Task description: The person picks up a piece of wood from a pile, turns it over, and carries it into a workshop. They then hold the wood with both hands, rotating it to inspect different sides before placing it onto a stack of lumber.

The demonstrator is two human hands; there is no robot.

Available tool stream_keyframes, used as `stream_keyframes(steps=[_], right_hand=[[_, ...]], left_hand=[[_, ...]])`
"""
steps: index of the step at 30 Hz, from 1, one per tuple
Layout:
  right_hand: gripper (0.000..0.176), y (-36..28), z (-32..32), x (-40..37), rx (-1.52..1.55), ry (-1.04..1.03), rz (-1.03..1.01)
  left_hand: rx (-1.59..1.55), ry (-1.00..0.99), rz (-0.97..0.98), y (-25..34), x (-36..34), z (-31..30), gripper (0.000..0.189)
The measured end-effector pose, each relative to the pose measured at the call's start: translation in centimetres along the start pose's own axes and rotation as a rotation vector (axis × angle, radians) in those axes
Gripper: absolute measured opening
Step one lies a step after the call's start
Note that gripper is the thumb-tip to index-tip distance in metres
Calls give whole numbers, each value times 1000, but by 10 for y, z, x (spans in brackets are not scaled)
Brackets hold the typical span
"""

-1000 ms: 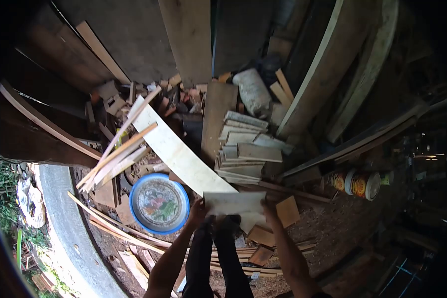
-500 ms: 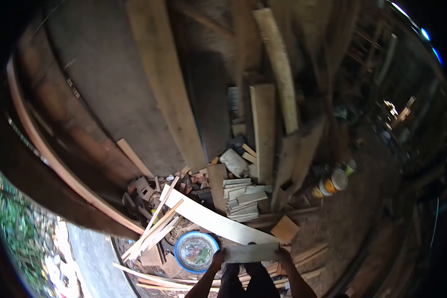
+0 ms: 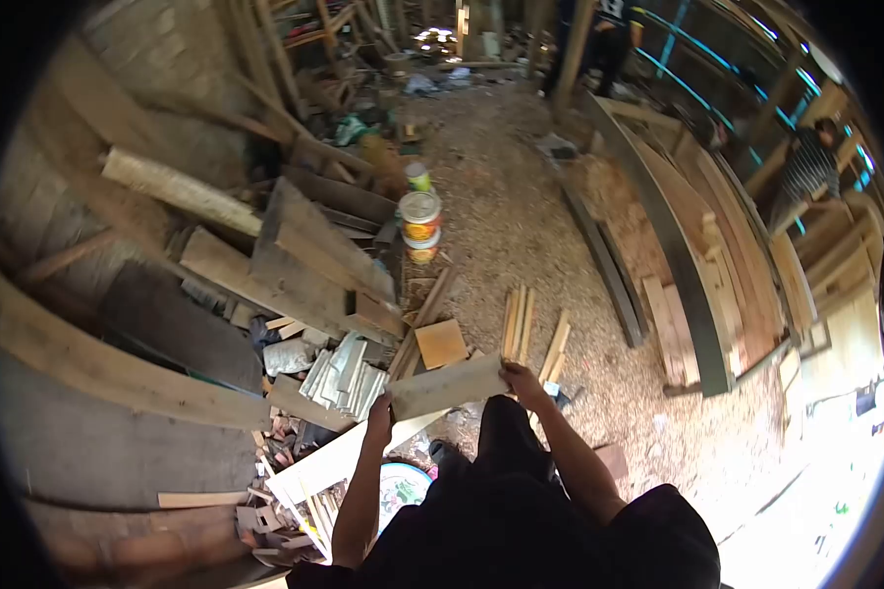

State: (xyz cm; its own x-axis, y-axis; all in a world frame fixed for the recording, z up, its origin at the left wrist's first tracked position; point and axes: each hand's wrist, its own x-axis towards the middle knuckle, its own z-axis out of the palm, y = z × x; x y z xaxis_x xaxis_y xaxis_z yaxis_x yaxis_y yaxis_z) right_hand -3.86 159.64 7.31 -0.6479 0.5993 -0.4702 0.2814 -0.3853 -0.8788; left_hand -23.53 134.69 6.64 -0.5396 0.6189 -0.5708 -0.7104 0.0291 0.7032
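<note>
A short, flat wooden board is held out level in front of my body. My left hand grips its left end, and my right hand is closed round its right end. Left of the board lies a stack of thin pale slats. Just beyond its upper edge is a square orange-brown wood piece. Below my left hand, a long pale board slants across the floor beside a round blue-rimmed basin, partly hidden by my dark clothing.
Stacked buckets stand ahead. Thin strips lie beyond my right hand. Long planks and a dark beam fill the right side. A person in a striped shirt is at the far right; another person stands at the back.
The view has swung to the right, bringing the workshop floor, the long planks and other people into sight. The board is still in both my hands, now angled up to the right.
</note>
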Motion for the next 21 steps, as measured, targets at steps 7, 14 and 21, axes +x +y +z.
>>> stream_keyframes(steps=[7, 14, 21], right_hand=[[36, -25, -121, 0, 145, 81, 5], [36, -43, -260, 36, 212, 114, -27], [39, -80, -367, 57, 157, 208, 59]], left_hand=[[152, -142, -71, -14, 56, 120, 29], [246, -94, -102, -69, 140, 241, 22], [435, -187, -131, -88, 190, 356, 20]])
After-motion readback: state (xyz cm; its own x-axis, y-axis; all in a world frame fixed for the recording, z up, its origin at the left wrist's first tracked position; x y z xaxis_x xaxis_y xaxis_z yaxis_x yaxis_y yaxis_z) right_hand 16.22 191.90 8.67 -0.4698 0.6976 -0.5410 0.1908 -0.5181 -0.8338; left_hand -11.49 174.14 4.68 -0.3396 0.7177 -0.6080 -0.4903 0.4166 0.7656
